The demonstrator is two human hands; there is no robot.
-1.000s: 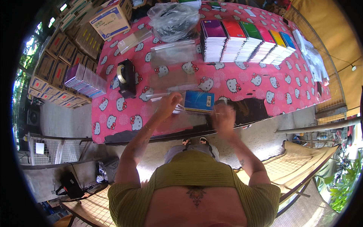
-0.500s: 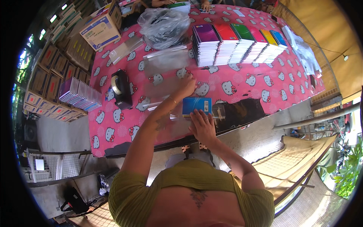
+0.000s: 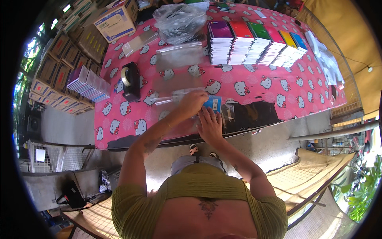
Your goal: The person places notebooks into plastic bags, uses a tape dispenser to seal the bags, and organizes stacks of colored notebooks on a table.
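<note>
Our right hand (image 3: 211,125) lies flat, fingers extended, on the blue notebook (image 3: 215,104) near the worktop's (image 3: 254,116) front edge; our left hand (image 3: 194,101) curls at its left, grip unclear to us. Clear plastic bags (image 3: 178,55) and a tape dispenser (image 3: 132,83) lie left; pink cloth (image 3: 258,75) reaches back to notebook stacks (image 3: 241,47). Hands obscure the notebook's long axis.

Brown cartons (image 3: 60,77) stand stacked at the left; a black bag (image 3: 73,193) sits at lower left. A tan tarp (image 3: 358,44) hangs at right above a pole (image 3: 330,132), with green leaves (image 3: 363,195) below.
</note>
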